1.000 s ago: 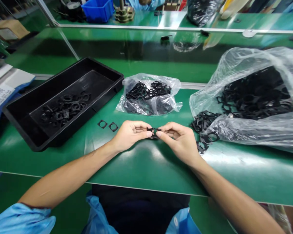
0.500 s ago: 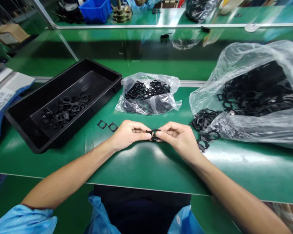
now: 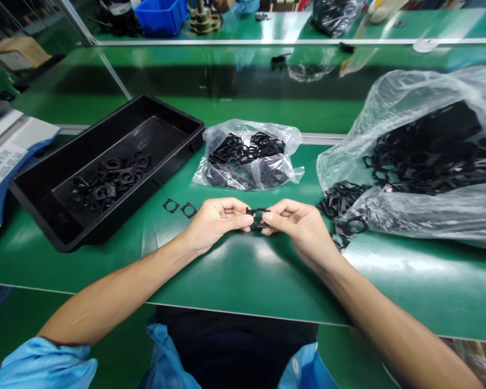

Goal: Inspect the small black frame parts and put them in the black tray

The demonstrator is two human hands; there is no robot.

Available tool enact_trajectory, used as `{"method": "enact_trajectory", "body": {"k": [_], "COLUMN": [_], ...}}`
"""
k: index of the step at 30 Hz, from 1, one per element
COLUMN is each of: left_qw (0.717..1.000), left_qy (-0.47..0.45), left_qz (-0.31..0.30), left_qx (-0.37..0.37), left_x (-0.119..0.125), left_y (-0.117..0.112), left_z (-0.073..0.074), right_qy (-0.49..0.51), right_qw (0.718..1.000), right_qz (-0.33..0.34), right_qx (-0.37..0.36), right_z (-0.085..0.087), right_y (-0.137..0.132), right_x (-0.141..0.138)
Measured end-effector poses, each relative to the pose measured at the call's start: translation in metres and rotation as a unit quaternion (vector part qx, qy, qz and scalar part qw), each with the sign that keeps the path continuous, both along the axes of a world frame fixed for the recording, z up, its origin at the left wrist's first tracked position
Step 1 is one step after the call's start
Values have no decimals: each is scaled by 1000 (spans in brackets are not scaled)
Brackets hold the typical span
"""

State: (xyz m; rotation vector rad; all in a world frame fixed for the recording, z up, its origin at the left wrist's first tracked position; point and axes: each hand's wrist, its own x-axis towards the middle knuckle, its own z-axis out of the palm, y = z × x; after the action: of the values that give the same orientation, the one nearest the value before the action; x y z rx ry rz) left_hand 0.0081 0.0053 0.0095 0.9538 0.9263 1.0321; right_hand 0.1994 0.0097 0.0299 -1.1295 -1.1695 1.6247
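Note:
Between my two hands is a small black plastic frame with a round opening (image 3: 258, 210), held above the green table. My left hand (image 3: 222, 220) pinches its left side, and my right hand (image 3: 294, 222) pinches its right side. Fingertips cover both ends of it. Left of my left hand, two flat black square frames (image 3: 170, 205) with round holes lie on the table. Beyond my hands sits a clear plastic bag (image 3: 249, 156) full of thin black frames. Beside my right hand, loose black parts (image 3: 342, 200) spill from a large clear bag (image 3: 409, 162).
A black tray (image 3: 154, 175) holding a pile of black parts stands at the left. Next to it is a white and blue machine (image 3: 14, 156). A metal rail (image 3: 319, 139) crosses behind the bags. Farther back are a blue bin (image 3: 161, 17) and a dark bag (image 3: 336, 17).
The black frame has tilted in my fingers, so its opening shows differently. Both hands stay in nearly the same place. The whole view has shifted slightly.

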Motion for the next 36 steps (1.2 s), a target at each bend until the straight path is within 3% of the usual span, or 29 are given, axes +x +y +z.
{"method": "enact_trajectory", "body": {"k": [7,12,20,25,30,34,36], "left_qw": [1000,999,996,993,986,978,979], "left_qy": [-2,15,84,107,141,181,181], "left_qz": [-20,-34,6,-25,-47,-33,-30], "left_qx": [-18,-15,31,45,70,96,92], "left_x": [1,0,3,3,3,5,5], "left_y": [0,2,-7,-8,-10,-14,-15], "left_z": [-2,-5,-10,-18,-16,-11,-10], "right_qy": [-13,-30,-33,-60,-125,-207,-220], "right_qw": [999,999,999,998,987,951,942], "right_qz": [-38,-29,-32,-26,-23,1,12], "right_qx": [11,26,-16,-2,94,229,255], "right_z": [-6,-11,-8,-17,-17,-12,-11], "right_y": [3,5,-7,-7,-9,-13,-15], "right_x": [2,3,-2,3,6,7,6]}}
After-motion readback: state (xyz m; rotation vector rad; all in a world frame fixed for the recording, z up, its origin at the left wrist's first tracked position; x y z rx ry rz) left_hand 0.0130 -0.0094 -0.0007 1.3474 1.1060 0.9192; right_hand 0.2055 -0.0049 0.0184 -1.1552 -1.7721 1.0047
